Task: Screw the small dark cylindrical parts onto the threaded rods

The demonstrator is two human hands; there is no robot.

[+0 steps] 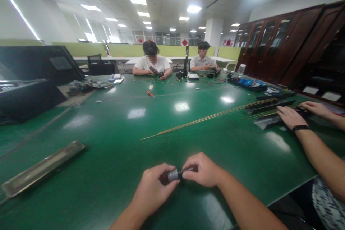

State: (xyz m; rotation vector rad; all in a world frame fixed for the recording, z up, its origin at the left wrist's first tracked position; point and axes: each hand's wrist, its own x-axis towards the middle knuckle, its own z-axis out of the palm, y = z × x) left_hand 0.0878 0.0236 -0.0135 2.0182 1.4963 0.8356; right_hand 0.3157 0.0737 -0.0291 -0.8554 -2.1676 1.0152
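Observation:
Just above the table, my left hand (156,184) is closed around a small silver cylinder with a black end (173,175). It lies roughly level, with its black end toward my right hand (201,171). The fingers of that hand are pinched at the black end, where a thin dark piece (188,169) shows between them. Whether this piece is joined to the cylinder I cannot tell. The green table (121,158) spreads beneath both hands.
Long thin brass-coloured rods (199,120) lie beyond my hands. A co-worker's hands (292,116) rest at dark metal channels (266,120) on the right. A shallow metal tray (44,167) lies left, an orange screwdriver (151,94) farther off. Two people sit across the table.

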